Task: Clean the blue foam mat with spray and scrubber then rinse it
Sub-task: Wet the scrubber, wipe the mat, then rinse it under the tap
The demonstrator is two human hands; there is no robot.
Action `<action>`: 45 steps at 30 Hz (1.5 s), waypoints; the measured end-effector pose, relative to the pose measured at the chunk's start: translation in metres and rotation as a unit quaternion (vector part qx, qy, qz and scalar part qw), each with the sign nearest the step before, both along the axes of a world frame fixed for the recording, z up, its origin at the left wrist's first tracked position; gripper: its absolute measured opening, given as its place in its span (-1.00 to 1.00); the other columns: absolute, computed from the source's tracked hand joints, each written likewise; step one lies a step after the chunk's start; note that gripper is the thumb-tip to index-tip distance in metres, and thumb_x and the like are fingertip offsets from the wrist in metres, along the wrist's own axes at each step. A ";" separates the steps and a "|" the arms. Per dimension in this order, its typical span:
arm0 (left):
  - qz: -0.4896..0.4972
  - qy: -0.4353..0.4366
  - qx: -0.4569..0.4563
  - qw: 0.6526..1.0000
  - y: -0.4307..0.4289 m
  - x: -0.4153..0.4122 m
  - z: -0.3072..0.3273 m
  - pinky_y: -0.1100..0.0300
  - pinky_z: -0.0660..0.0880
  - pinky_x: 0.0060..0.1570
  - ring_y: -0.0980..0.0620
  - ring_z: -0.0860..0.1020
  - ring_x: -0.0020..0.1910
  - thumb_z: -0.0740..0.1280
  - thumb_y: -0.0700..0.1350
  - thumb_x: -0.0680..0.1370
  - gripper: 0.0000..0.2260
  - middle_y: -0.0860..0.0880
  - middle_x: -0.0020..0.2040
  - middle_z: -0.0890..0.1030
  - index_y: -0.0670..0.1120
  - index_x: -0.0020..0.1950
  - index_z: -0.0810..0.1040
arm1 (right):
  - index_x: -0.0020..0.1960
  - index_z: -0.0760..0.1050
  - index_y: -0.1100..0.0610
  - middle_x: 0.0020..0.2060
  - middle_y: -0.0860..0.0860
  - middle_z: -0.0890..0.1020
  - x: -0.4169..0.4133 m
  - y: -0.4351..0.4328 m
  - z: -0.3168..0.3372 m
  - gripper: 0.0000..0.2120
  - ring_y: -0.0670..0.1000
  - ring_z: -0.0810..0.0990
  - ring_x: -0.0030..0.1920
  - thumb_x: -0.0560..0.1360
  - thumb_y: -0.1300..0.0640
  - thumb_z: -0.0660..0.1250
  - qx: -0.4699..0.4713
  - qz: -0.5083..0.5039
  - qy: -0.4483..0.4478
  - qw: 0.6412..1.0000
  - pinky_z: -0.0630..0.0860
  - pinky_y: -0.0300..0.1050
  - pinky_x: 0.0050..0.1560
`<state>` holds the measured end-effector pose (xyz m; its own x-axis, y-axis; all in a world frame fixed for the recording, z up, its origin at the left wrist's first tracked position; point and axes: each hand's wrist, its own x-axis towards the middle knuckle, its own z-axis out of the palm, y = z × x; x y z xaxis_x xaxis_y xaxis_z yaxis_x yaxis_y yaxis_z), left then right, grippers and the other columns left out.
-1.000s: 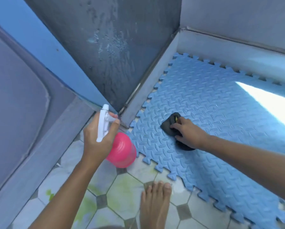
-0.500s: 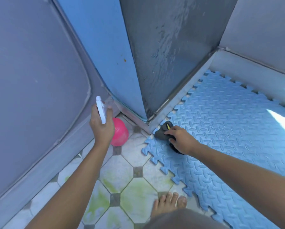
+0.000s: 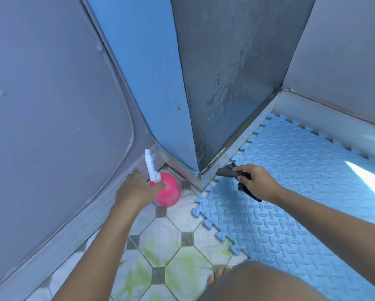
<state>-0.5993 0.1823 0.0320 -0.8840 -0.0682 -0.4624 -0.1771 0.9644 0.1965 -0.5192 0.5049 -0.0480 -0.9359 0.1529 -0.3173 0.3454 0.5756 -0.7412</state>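
The blue foam mat (image 3: 290,192), with a diamond-plate pattern and jigsaw edges, lies on the floor at the right. My right hand (image 3: 257,181) is shut on a dark scrubber (image 3: 227,172) and holds it over the mat's near-left corner, beside the metal threshold. A pink spray bottle (image 3: 168,192) with a white trigger head stands on the tiles at the foot of the blue wall. My left hand (image 3: 136,189) rests against the bottle's shoulder, fingers loosened around it.
A grey door panel (image 3: 51,105) fills the left side. A blue wall edge (image 3: 149,72) and a dark wet panel (image 3: 236,72) meet in a corner ahead. Octagonal floor tiles (image 3: 160,240) show green stains. My knee (image 3: 264,283) and toes are at the bottom.
The view swung left. My left hand lowered the spray bottle from the air onto the tiles by the wall. My right hand dragged the scrubber to the mat's corner and lifted it slightly.
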 end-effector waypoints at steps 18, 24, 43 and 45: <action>-0.350 0.470 0.097 0.805 0.357 -0.070 0.322 -0.06 0.46 0.06 -0.31 0.58 0.20 0.11 0.20 0.67 -0.54 -0.23 0.19 0.63 -0.16 0.24 0.51 | 0.10 0.61 0.03 -0.10 0.13 0.69 -0.005 0.126 0.250 -0.77 0.01 0.60 -0.22 0.60 0.23 0.21 -0.037 -0.227 0.280 0.932 0.53 -0.18 -0.22; -0.431 0.379 -0.117 0.810 0.404 -0.105 0.344 -0.02 0.46 0.16 -0.24 0.53 0.31 0.13 0.00 0.69 -0.63 -0.20 0.35 0.55 -0.18 0.34 0.55 | 0.08 0.60 0.07 -0.13 0.18 0.68 0.003 0.148 0.277 -0.76 0.00 0.57 -0.28 0.59 0.26 0.20 -0.032 -0.282 0.324 0.903 0.48 -0.23 -0.31; -0.497 0.282 0.097 0.815 0.406 -0.130 0.336 0.07 0.18 -0.29 -0.08 0.19 -0.37 0.14 0.08 0.60 -0.60 -0.08 -0.34 0.26 -0.09 -0.33 0.13 | 0.08 0.58 0.05 -0.16 0.17 0.66 -0.028 0.163 0.292 -0.73 0.12 0.58 -0.29 0.57 0.20 0.12 -0.092 -0.346 0.292 0.887 0.58 0.02 -0.31; -0.497 0.280 0.105 0.815 0.405 -0.130 0.335 0.07 0.17 -0.29 -0.07 0.18 -0.36 0.15 0.08 0.60 -0.60 -0.08 -0.35 0.24 -0.09 -0.33 0.12 | 0.09 0.58 0.05 -0.13 0.17 0.67 -0.028 0.163 0.291 -0.72 0.11 0.59 -0.26 0.57 0.20 0.12 -0.082 -0.349 0.292 0.887 0.61 0.04 -0.28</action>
<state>-0.7291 0.5876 0.3669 -0.5307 0.8385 0.1233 0.8448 0.5116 0.1569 -0.5475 0.6676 0.2432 -0.6437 0.7560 0.1184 0.1046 0.2402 -0.9651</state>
